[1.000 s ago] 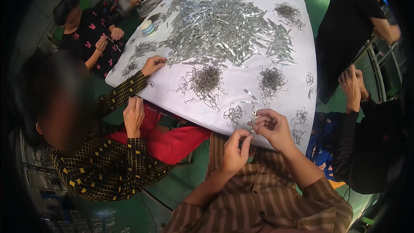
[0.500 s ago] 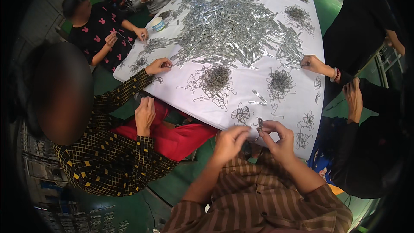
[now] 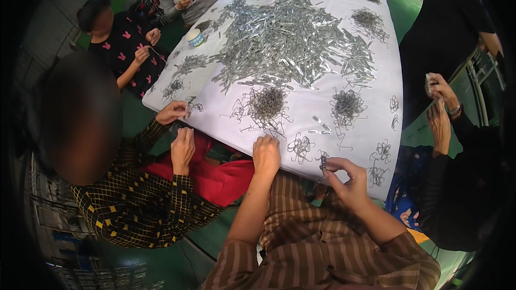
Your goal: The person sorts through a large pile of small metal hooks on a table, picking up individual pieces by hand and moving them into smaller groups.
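Observation:
My right hand pinches a small, narrow metal clip upright between thumb and fingers, just over the table's near edge. Something thin and dark hangs below it, too blurred to name. My left hand rests at the near edge with its fingers curled down, by the loose bent wire hooks around a dense heap of wire hooks. Its fingertips are hidden, so what they hold does not show. Between my hands, a small tangle of wire hooks lies on the white tabletop.
A big mound of shiny metal strips covers the table's middle. Another hook heap and a few loose strips lie ahead. A paper cup stands far left. Co-workers sit close on both sides, a patterned sleeve at left.
My left hand has moved left and away from my right hand, to the loose hooks. My right hand keeps the clip nearly in place. The right co-worker's hand has left the table.

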### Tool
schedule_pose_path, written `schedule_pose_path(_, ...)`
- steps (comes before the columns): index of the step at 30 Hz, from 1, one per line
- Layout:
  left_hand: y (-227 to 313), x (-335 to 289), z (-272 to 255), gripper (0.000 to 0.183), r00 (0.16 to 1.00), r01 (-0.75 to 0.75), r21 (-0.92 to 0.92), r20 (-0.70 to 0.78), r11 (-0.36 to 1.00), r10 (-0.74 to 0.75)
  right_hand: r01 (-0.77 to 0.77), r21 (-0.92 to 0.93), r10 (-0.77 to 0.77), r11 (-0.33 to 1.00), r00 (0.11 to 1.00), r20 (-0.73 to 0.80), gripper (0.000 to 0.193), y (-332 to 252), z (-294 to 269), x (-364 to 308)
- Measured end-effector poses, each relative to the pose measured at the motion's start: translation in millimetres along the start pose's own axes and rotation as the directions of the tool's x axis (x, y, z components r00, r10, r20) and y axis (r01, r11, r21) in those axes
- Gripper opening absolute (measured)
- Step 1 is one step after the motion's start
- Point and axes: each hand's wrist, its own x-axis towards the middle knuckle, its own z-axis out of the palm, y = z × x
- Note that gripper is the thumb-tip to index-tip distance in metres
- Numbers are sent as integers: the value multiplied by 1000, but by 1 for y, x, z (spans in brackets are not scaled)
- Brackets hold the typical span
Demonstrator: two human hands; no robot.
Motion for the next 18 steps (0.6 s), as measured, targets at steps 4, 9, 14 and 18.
schedule_pose_path(4,-6,11,2,9,990,-131,-57,-69,990,127,-3,29,3,1000,1000,4,21,0,-1,1)
schedule_pose_path(9,-17,29,6,10,947,-319,106,0,942,321,15,19,-15,1000,1000,24,21,-6,-3,5)
schedule_pose_path(14,-17,44,3,12,882,-470,169,122,866,455,1,-26,-1,1000,1000,2,21,-6,-4,6)
schedule_pose_path(18,-25,51,4,7,911,-407,82,103,910,399,13,11,-13,1000,1000,7,21,-9,-3,6)
